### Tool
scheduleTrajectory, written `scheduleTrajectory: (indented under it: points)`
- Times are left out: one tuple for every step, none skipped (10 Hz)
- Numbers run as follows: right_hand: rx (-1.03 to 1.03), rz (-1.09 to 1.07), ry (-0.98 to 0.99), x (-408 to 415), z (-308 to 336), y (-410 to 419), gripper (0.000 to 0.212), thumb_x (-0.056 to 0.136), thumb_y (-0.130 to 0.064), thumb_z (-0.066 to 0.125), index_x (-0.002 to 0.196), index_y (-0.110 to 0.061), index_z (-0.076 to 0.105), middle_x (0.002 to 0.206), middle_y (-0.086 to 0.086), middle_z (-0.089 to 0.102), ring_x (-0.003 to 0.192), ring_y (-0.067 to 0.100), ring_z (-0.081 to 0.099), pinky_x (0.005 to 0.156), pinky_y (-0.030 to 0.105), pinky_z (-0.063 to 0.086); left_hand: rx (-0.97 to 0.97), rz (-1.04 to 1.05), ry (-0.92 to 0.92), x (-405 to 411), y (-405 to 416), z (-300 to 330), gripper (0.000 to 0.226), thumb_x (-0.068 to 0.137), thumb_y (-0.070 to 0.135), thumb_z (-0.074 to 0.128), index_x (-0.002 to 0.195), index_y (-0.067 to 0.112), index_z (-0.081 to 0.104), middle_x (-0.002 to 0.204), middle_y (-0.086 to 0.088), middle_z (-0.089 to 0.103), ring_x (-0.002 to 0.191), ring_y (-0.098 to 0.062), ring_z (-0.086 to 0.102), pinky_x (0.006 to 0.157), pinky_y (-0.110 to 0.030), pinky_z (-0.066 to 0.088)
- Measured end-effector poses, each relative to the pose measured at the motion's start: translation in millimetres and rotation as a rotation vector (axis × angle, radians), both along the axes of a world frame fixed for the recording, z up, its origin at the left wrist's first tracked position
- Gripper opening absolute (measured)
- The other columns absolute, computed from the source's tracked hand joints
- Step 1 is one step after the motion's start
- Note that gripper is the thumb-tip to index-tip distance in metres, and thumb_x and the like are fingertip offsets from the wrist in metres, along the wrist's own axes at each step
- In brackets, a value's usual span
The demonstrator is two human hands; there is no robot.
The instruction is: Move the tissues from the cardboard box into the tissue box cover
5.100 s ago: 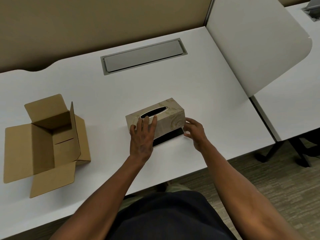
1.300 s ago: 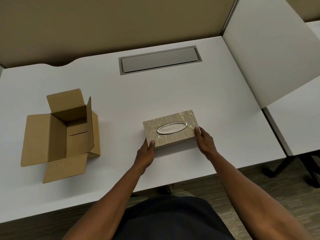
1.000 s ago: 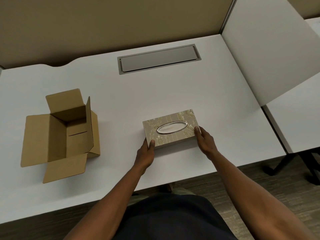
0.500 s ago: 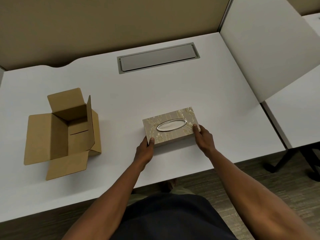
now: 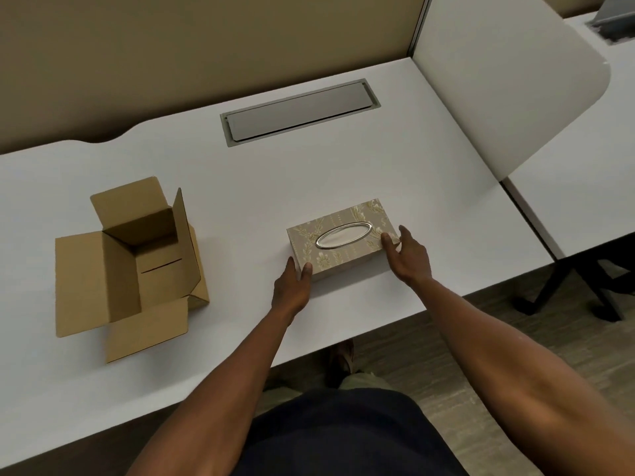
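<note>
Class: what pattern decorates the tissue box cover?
A pale gold leafy floral print on beige, clearest in the head view, on the tissue box cover.

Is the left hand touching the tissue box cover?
Touching. The head view shows the left hand's thumb pressed on the tissue box cover's near left corner.

Matt cardboard box (image 5: 130,266); smooth white desk (image 5: 240,187)

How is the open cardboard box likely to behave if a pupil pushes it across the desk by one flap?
The cardboard box looks empty, so it is probably light and would slide easily on the smooth white desk. Its flaps are splayed open and thin, so a pushed flap would likely fold before the box moves. Its base sits flat, so tipping seems unlikely.
</note>
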State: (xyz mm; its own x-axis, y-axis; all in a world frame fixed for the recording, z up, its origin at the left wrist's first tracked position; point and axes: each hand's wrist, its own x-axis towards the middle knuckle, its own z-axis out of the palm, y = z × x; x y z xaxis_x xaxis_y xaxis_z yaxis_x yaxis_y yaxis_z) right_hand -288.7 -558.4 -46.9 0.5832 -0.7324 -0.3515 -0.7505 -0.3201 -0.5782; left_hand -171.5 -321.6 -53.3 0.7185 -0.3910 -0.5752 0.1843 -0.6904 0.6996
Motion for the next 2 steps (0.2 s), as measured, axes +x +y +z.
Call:
scheduleTrajectory:
  points:
    - [-0.138, 0.029, 0.012, 1, 11, 13, 0.08, 0.103, -0.054, 0.048, 0.162, -0.007, 0.023, 0.159, 0.025, 0.041, 0.147, 0.041, 0.038, 0.115, 0.049, 0.037, 0.062, -0.046, -0.088, 7, 9, 10, 0.073, 0.104, 0.053, 0.04, 0.164, 0.021, 0.013, 0.168, -0.01, 0.028, 0.153, -0.033, 0.03, 0.123, -0.047, 0.03]
    - [-0.271, 0.139, 0.021, 6, 27, 27, 0.083, 0.102, -0.055, 0.049, 0.164, -0.009, 0.019, 0.167, 0.022, 0.026, 0.156, 0.037, 0.02, 0.123, 0.052, 0.027, 0.02, -0.09, -0.19, 16, 17, 27, 0.074, 0.105, 0.05, 0.043, 0.164, 0.018, 0.012, 0.171, -0.008, 0.021, 0.157, -0.029, 0.022, 0.124, -0.042, 0.021]
